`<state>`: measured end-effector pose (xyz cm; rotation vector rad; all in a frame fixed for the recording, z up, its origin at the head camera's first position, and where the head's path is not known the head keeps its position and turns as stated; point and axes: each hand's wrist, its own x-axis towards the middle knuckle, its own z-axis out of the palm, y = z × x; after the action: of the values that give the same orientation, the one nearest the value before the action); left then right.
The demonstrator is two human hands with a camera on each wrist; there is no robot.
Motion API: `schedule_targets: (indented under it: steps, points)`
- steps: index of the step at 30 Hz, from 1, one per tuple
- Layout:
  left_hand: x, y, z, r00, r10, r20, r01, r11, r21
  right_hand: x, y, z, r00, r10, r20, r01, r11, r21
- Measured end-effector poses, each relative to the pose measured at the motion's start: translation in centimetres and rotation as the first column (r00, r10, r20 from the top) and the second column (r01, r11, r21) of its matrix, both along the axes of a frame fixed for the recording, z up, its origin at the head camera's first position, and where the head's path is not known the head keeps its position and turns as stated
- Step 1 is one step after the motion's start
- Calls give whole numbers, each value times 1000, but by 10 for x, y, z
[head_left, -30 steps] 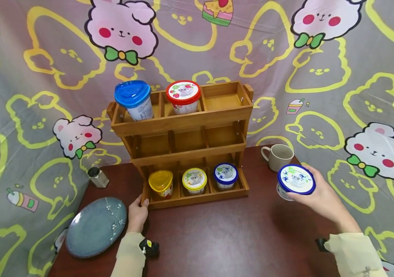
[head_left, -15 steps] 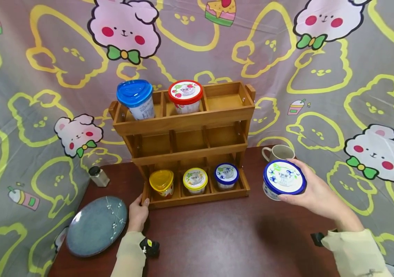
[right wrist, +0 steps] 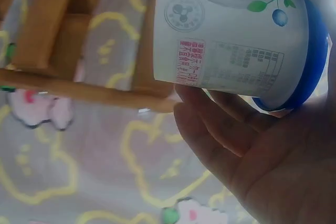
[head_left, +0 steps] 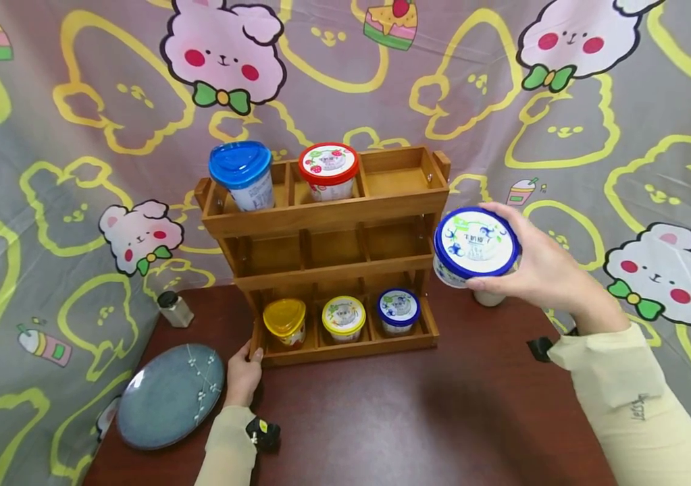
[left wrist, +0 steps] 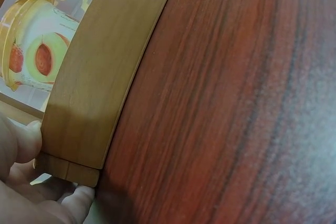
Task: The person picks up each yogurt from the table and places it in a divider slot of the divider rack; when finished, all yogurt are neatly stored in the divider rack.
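Note:
My right hand grips a blue-lidded tub with blueberries pictured on it, raised off the table to the right of a three-tier wooden rack. In the right wrist view, fingers wrap the tub's printed white side. Down at the rack's lower left corner, my left hand holds the end of the frame, thumb and fingers on either side of the wood. On the top tier stand a blue-lidded cup and a red-lidded tub. The bottom tier carries a yellow-lidded cup, a yellow-lidded tub and another blue-lidded tub.
A blue-grey plate lies on the dark red table at the left, with a black-capped shaker behind it. A mug is mostly hidden behind the right hand and tub. Patterned cloth hangs behind the rack.
My right hand has lifted the blue-lidded tub up and to the left, toward the rack, now covering most of the mug. The left hand keeps its hold on the rack.

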<state>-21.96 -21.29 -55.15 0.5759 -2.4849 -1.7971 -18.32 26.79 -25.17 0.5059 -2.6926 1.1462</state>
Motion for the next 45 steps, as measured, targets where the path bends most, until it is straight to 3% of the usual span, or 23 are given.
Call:
schedule_targets:
  steps: [4,9,18,23,30,45]
  points:
    - [0,-1,0,1000,-3,-3,3,1000,-3,-18,-8,32,998,8,-62,-8,1000,0]
    - [0,-3,-2,1000,3,6,-3,1000,-7,-49,-17,65,997,23,-78,-26,999,-36]
    - [-2,-2,-1,1000,15,8,-15,1000,-9,-101,-41,96,1000,24,12,-23,996,-84]
    - [-1,-2,-3,1000,3,-1,-4,1000,-27,-128,-50,98,997,34,65,-31,998,-59]
    - [-1,-1,-6,1000,3,-16,-4,999,-33,-156,-54,87,995,45,88,-50,998,45]
    - [0,-2,-4,1000,8,-15,-8,1000,-28,-179,-52,70,988,57,145,-85,977,195]
